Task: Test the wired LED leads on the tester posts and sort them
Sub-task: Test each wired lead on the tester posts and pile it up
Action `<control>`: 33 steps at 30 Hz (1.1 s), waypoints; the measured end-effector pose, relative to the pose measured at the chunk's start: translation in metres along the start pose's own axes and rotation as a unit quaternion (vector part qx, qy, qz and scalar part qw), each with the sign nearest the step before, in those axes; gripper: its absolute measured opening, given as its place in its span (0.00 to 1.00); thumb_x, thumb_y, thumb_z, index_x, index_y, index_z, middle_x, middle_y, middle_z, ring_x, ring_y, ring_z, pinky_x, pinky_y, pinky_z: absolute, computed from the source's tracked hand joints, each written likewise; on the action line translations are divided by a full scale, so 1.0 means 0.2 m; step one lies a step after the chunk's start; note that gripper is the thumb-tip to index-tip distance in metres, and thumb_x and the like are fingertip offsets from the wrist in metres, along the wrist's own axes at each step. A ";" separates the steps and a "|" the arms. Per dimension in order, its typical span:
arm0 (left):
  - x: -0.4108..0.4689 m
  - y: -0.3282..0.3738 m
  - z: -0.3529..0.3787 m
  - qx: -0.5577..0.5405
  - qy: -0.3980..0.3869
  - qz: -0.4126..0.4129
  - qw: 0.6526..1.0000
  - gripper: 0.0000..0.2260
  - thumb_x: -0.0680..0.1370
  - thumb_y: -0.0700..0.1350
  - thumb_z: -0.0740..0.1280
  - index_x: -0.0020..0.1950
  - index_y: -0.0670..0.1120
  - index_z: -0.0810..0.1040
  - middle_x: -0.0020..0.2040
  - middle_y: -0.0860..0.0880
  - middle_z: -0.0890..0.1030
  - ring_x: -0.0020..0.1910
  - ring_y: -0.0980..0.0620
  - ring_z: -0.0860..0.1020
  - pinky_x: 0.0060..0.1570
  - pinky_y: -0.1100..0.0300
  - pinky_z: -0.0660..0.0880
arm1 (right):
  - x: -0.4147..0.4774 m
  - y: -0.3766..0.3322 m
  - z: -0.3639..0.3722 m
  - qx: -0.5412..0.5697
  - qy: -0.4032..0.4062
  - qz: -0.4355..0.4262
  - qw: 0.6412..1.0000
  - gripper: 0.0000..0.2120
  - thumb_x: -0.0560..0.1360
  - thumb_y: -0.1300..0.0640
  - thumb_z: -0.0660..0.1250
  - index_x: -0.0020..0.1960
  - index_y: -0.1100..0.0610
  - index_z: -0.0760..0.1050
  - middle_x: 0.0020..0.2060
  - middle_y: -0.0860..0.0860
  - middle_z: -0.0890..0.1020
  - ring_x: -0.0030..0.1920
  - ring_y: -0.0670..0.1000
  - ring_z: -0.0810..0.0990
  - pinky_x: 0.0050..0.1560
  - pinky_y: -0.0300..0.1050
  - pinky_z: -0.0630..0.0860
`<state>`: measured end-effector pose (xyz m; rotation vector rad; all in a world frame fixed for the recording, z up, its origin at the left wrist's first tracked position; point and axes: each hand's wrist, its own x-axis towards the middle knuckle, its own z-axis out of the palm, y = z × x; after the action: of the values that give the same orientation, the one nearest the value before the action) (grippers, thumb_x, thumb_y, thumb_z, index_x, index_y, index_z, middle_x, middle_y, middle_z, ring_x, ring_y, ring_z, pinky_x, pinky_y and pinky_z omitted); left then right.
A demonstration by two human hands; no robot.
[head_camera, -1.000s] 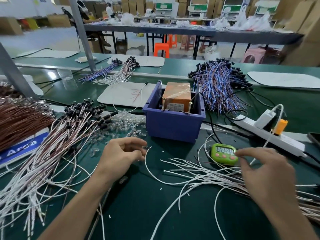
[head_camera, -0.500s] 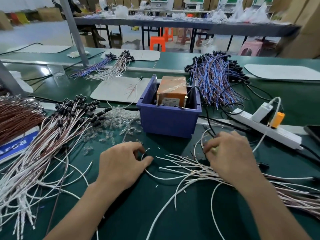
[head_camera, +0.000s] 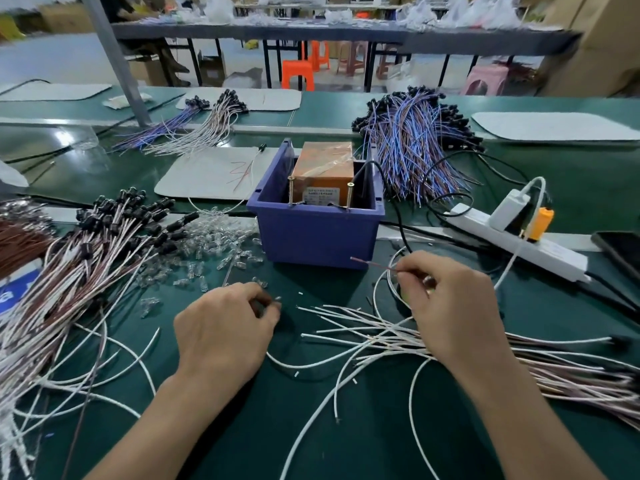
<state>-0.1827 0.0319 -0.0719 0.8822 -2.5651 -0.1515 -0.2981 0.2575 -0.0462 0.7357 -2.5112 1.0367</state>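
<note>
My right hand (head_camera: 450, 306) pinches the bare ends of a wired lead (head_camera: 372, 264), a reddish tip pointing left toward the blue bin. My left hand (head_camera: 225, 327) rests on the green table with fingers curled round the small LED end of a white lead (head_camera: 301, 364). The tester (head_camera: 323, 168), an orange box with two brass posts (head_camera: 349, 197), sits in the blue bin (head_camera: 315, 233) just beyond both hands. A loose pile of untested white leads (head_camera: 381, 334) lies under my right hand. A large bundle of white-and-brown leads with black holders (head_camera: 86, 258) lies at the left.
Clear loose LEDs (head_camera: 211, 244) are scattered left of the bin. A white power strip (head_camera: 519, 244) with plugs runs at the right, a dark phone (head_camera: 620, 247) beyond it. A blue-purple lead bundle (head_camera: 412, 150) and white mats (head_camera: 211, 174) lie behind the bin.
My right hand left the green timer, dropped onto the lead pile, then lifted a lead's stripped ends toward the bin. My left hand stayed on its lead. The timer is now hidden.
</note>
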 end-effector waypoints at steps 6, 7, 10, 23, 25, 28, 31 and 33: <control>0.02 0.03 -0.03 0.022 0.008 0.109 0.994 0.10 0.61 0.51 0.85 0.31 0.57 0.85 0.29 0.57 0.79 0.32 0.48 0.80 0.29 0.64 0.66 | -0.01 0.00 0.01 0.009 0.047 -0.052 0.997 0.05 0.75 0.60 0.76 0.47 0.51 0.85 0.37 0.44 0.84 0.38 0.49 0.80 0.44 0.45 0.75; 0.02 0.03 -0.03 0.027 0.012 0.119 0.992 0.10 0.60 0.51 0.86 0.31 0.57 0.85 0.28 0.56 0.79 0.31 0.48 0.80 0.28 0.63 0.67 | -0.01 0.00 0.01 0.005 0.054 -0.058 0.997 0.04 0.74 0.60 0.77 0.46 0.52 0.85 0.37 0.44 0.84 0.38 0.50 0.80 0.45 0.46 0.74; 0.02 0.02 -0.02 -0.101 0.010 0.051 0.993 0.06 0.68 0.52 0.82 0.36 0.57 0.87 0.33 0.57 0.84 0.35 0.50 0.83 0.33 0.62 0.69 | -0.02 0.00 -0.01 -0.009 0.069 -0.060 0.996 0.04 0.73 0.61 0.78 0.46 0.53 0.86 0.37 0.45 0.84 0.39 0.52 0.80 0.45 0.48 0.76; -0.04 0.18 -0.12 -0.645 -0.121 -0.126 0.744 0.12 0.56 0.50 0.80 0.35 0.46 0.87 0.33 0.45 0.85 0.30 0.55 0.81 0.34 0.67 0.77 | -0.06 -0.16 -0.03 -0.037 -0.090 -0.021 0.995 0.06 0.80 0.52 0.63 0.44 0.46 0.70 0.25 0.46 0.73 0.27 0.48 0.71 0.29 0.46 0.66; -0.04 0.20 -0.14 -0.664 -0.131 -0.131 0.724 0.13 0.55 0.52 0.80 0.34 0.46 0.87 0.32 0.47 0.84 0.30 0.57 0.80 0.33 0.68 0.76 | -0.06 -0.21 -0.03 0.029 -0.147 -0.005 0.989 0.07 0.81 0.52 0.62 0.44 0.45 0.69 0.29 0.46 0.78 0.31 0.47 0.75 0.32 0.45 0.71; -0.02 0.25 -0.16 -0.703 -0.154 -0.126 0.682 0.12 0.56 0.51 0.80 0.34 0.46 0.87 0.31 0.50 0.83 0.29 0.58 0.79 0.32 0.69 0.75 | -0.03 -0.29 -0.03 0.106 -0.170 0.020 0.980 0.06 0.81 0.51 0.63 0.45 0.45 0.72 0.37 0.45 0.84 0.34 0.45 0.78 0.36 0.45 0.73; 0.00 0.32 -0.18 -0.738 -0.162 -0.139 0.641 0.12 0.58 0.52 0.79 0.36 0.47 0.88 0.32 0.48 0.83 0.28 0.56 0.78 0.30 0.66 0.76 | 0.01 -0.35 -0.02 0.168 -0.183 0.042 0.968 0.07 0.80 0.50 0.66 0.43 0.48 0.74 0.31 0.46 0.82 0.27 0.44 0.73 0.28 0.37 0.67; 0.01 0.34 -0.17 -0.747 -0.155 -0.175 0.623 0.10 0.61 0.51 0.78 0.37 0.46 0.88 0.35 0.44 0.85 0.30 0.52 0.82 0.29 0.64 0.78 | 0.03 -0.36 0.00 0.200 -0.175 0.070 0.962 0.10 0.79 0.51 0.69 0.41 0.50 0.74 0.25 0.45 0.79 0.22 0.44 0.69 0.25 0.35 0.64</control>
<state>-0.2077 0.0861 -0.0242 0.5346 -1.4170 -2.2435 -0.2615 0.2121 -0.0036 0.9321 -2.7057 1.6236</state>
